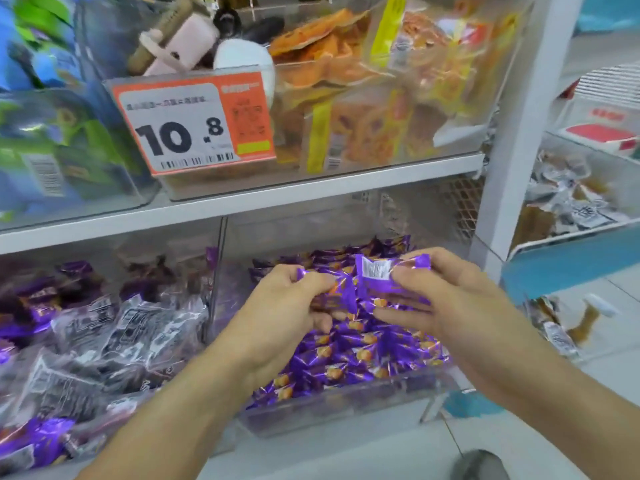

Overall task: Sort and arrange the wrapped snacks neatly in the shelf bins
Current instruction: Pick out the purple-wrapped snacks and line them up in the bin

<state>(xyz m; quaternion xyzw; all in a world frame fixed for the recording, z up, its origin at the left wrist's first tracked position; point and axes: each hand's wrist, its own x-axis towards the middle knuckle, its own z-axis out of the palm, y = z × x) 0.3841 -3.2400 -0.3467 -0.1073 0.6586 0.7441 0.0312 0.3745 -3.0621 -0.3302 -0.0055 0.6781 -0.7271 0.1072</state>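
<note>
Purple wrapped snacks (349, 351) fill a clear bin (332, 407) on the lower level of a white shelf (242, 199), heaped loosely with their printed faces turned many ways. Left of it, touching side to side, a second clear bin (214, 271) holds dark purple and silver packets (104, 327). On the shelf board above stand more clear bins: one with blue and green bags (52, 140) at the left, one in the middle with orange and yellow packs (374, 98), fronted by an orange and white price tag (194, 126) reading 10.8. A white upright post (512, 126) closes the shelf at the right, and past it a blue-edged tray (568, 258) carries brown and white packets (568, 199).

Both hands hover over the purple-filled bin. The left hand (280, 313) has its fingers (318, 282) curled, pinching the crinkled end of a purple wrapper at the top of the heap. The right hand (446, 299) grips a single purple snack (381, 271) between thumb and forefinger, its white label panel facing up, lifted just above the pile and near the left hand's fingertips.
</note>
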